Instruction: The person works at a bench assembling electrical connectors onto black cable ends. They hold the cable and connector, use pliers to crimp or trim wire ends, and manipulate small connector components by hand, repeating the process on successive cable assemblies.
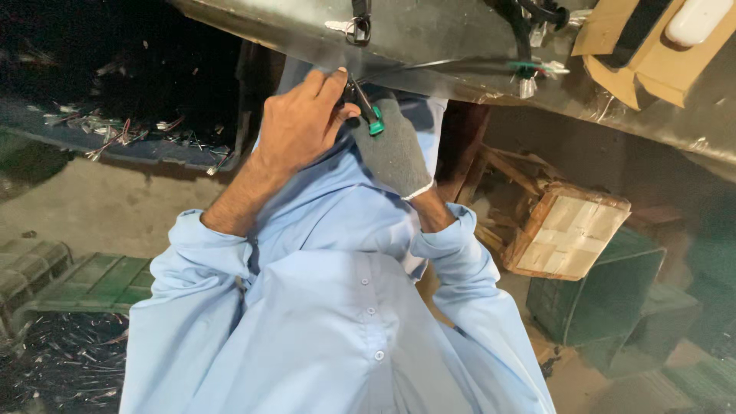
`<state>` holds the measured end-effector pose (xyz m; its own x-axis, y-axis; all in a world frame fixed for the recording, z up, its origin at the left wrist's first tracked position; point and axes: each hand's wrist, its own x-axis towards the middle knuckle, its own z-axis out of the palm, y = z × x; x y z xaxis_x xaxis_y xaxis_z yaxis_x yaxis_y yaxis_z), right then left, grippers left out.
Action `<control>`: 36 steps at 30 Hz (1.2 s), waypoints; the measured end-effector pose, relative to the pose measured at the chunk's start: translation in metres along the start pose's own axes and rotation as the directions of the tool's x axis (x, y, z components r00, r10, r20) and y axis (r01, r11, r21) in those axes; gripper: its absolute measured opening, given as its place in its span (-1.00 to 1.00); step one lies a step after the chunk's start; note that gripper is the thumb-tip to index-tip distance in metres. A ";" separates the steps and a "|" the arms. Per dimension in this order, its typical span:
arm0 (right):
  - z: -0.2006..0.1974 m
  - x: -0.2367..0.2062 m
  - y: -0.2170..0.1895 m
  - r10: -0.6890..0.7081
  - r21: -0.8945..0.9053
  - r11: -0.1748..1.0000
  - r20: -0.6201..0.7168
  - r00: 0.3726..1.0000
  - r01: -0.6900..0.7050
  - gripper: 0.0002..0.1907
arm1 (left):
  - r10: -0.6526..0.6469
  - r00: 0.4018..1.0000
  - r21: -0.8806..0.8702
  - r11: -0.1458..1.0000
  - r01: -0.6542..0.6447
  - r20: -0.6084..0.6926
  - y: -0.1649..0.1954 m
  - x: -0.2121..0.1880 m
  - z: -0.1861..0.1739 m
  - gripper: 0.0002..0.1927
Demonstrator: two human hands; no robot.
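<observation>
- Green-tipped tool (369,113) sits right at the middle top of the view, pinched between your two hands, its dark shaft running up toward the edge of the metal desk (429,38) above.
- Your left hand (300,123) is bare and curled shut around the upper shaft of that tool, thumb and fingers pressed together just under the desk edge.
- Your right hand (395,146) wears a grey knit glove with a white cuff; it's tucked behind and below the tool, touching it near the green end, and from this angle you can't tell whether that hand is closed on it or just bracing it.
- Both forearms rise out of your light blue shirt (337,307), sleeves pushed back at the wrists, buttons running down the front.
- Right above your hands, a small metal ring and a dark strap (359,23) hang against the desk's sheet-metal face.
- Off to the upper right, black cables with a green connector (527,70) dangle by the desk edge, and beside them there's a cardboard tray (636,54) holding a white rounded piece (696,19).
- Lower right, a wooden block (569,230) sits tilted on green crates (606,299).
- On your left, a dark tray of loose wire scraps (138,134) lies well apart from your hands, with more green crates (100,280) on the floor below.
</observation>
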<state>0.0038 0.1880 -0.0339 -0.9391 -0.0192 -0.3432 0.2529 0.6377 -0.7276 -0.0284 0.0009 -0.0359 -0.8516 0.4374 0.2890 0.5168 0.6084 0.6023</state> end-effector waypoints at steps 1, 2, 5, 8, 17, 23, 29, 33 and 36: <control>0.002 0.001 0.002 -0.015 0.050 0.999 0.028 0.999 0.014 -0.65 | -0.027 0.999 -0.033 0.999 0.028 0.022 0.000 0.001 -0.003 -0.55; 0.003 0.001 0.003 -0.024 0.076 0.997 0.018 1.000 0.023 -0.66 | -0.055 0.997 -0.067 0.996 0.058 0.045 -0.001 0.001 -0.006 -0.56; 0.002 -0.005 0.006 -0.111 0.086 0.990 -0.036 0.993 0.114 -0.69 | 0.000 1.000 -0.298 0.954 -0.005 -0.018 -0.002 0.001 -0.014 -0.59; -0.006 -0.009 0.008 -0.264 0.016 0.964 -0.078 0.961 0.266 -0.74 | -0.195 0.913 -0.669 0.628 0.397 0.358 -0.003 -0.001 -0.018 -0.65; -0.014 -0.015 -0.010 -0.105 0.154 0.982 -0.034 0.994 0.109 -0.68 | -0.110 0.994 -0.458 0.885 0.090 -0.017 0.020 0.010 -0.023 -0.62; -0.027 -0.018 -0.036 -0.118 0.076 0.991 0.083 0.990 0.111 -0.64 | -0.192 0.979 -0.202 0.958 0.201 0.063 0.034 0.008 -0.044 -0.75; -0.082 0.010 -0.041 -0.638 -0.340 0.741 -0.089 0.765 0.579 -0.59 | -0.546 0.769 -0.507 0.791 0.342 -0.333 -0.016 -0.040 -0.026 -0.66; -0.119 0.044 -0.037 -0.674 -0.600 0.636 -0.127 0.728 0.485 -0.53 | -0.894 0.443 -0.781 0.319 0.538 -0.060 -0.050 -0.061 -0.017 -0.23; -0.135 0.064 -0.032 -0.735 -0.625 0.594 -0.167 0.657 0.506 -0.45 | -0.878 0.435 -0.456 0.477 0.751 -0.202 -0.054 -0.061 -0.024 -0.25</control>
<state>-0.0958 0.2700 0.0476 -0.8419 -0.3528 0.4083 -0.4704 0.8506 -0.2350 -0.0061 -0.0748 -0.0681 -0.8416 -0.4772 -0.2529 -0.4333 0.3169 0.8437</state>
